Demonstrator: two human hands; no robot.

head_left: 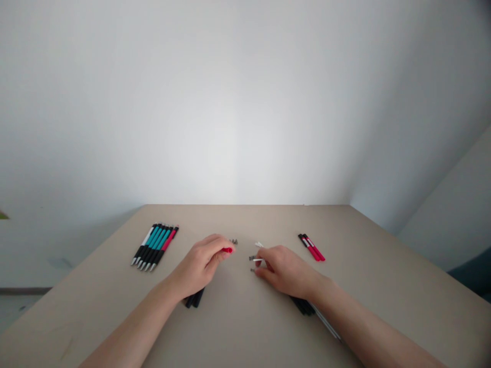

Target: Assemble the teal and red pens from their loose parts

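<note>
My left hand point(203, 259) is closed around a red pen barrel point(227, 250), whose round end sticks out past the fingertips. Low over the table, my right hand point(282, 268) has its thumb and forefinger curled with a gap between them. A thin white stick with a grey tip point(257, 259) lies at those fingertips, and a small grey piece point(252, 270) is beside the thumb. White sticks point(259, 244) show just behind the fingers. Small grey metal pieces point(233, 242) lie beyond my left hand.
Pens with white, teal and red barrels point(155, 248) lie in a row at the left. Two red and black barrels point(312, 247) are at the right. Black tubes point(195, 298) lie under my left wrist; black pieces point(302, 305) and thin rods point(328, 325) are partly under my right forearm.
</note>
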